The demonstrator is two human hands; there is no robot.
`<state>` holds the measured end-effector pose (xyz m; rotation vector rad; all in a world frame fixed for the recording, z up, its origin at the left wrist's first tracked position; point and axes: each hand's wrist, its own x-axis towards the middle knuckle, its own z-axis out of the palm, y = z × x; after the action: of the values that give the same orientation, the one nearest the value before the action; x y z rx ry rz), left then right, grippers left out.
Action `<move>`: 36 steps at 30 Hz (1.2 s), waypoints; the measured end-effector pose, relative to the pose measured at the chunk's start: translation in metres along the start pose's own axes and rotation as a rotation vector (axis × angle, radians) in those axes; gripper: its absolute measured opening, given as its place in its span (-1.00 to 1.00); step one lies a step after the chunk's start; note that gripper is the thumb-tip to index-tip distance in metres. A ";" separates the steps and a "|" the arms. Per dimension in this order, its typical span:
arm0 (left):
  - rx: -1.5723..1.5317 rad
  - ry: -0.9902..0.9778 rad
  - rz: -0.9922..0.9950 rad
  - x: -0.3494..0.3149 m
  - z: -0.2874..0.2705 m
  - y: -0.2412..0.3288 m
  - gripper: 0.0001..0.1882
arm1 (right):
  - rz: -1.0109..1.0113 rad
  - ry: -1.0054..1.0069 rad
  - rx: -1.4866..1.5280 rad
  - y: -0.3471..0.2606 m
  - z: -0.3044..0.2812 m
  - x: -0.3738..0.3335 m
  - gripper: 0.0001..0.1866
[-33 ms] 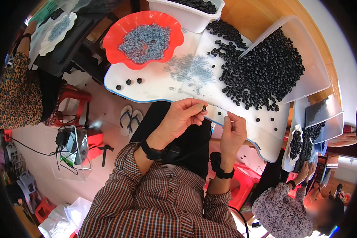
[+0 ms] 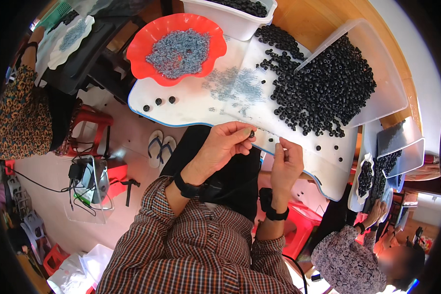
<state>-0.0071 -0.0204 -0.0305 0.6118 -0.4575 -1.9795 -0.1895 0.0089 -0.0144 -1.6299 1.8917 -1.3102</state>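
Observation:
My left hand pinches a small black round part between thumb and fingertips, just off the table's near edge. To its right, my right hand has its thumb and forefinger pressed together. Whatever may sit between those fingertips is too small to make out. The two hands are apart. Beyond them, a big heap of similar black parts spills from a clear tub lying on its side. Small clear pieces are scattered on the white table top, and more fill a red scalloped bowl.
Three black parts stand at the table's left edge. A white bin of black parts stands behind. Co-workers sit at the left and lower right. Red stools and slippers are on the floor.
My right hand has shifted very slightly to the left. The co-worker's hands at the right have moved a little. My left hand keeps its pinch on the black part.

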 end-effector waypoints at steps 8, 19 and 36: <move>-0.002 0.000 -0.002 0.000 -0.001 0.000 -0.75 | -0.153 -0.038 -0.250 -0.005 0.012 0.000 -0.84; -0.170 -0.018 -0.043 -0.001 0.003 0.002 -0.73 | 0.316 -0.115 0.590 -0.015 0.005 0.000 -0.84; -0.166 -0.047 -0.029 0.000 0.001 -0.004 -0.73 | 0.302 -0.224 0.637 -0.034 0.012 -0.009 -0.77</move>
<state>-0.0109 -0.0184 -0.0318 0.4701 -0.3104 -2.0388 -0.1577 0.0144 0.0032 -1.0666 1.3284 -1.3432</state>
